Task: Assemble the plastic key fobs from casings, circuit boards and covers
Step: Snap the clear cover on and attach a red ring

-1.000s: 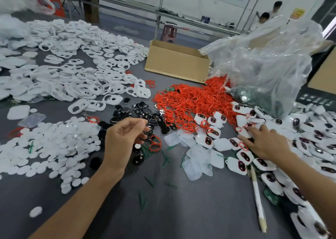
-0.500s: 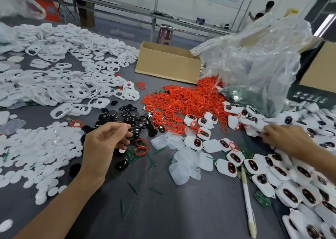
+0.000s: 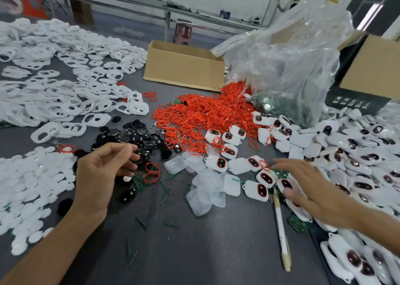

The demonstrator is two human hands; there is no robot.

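My left hand (image 3: 101, 172) hovers over the near edge of a heap of black button pieces (image 3: 138, 135) and pinches one black piece between fingertips and thumb. My right hand (image 3: 307, 189) is open with spread fingers, blurred, just above several white fobs with dark buttons (image 3: 257, 190). More such fobs are heaped at the right (image 3: 357, 154). White casings with holes (image 3: 65, 102) cover the far left. White oval covers (image 3: 32, 187) lie at the near left. Clear covers (image 3: 205, 189) sit in the middle. Green circuit boards (image 3: 279, 108) show inside a plastic bag.
A heap of red rings (image 3: 205, 115) lies in the centre. An open cardboard box (image 3: 184, 68) and a big crumpled plastic bag (image 3: 292, 53) stand behind it. A second box (image 3: 374, 68) is far right. A pen (image 3: 281, 230) lies by my right hand. Green slivers (image 3: 141, 223) litter the grey table.
My right hand has come back from the fob heap at the right toward the nearer fobs, its fingers now spread. My left hand stays over the black pieces.
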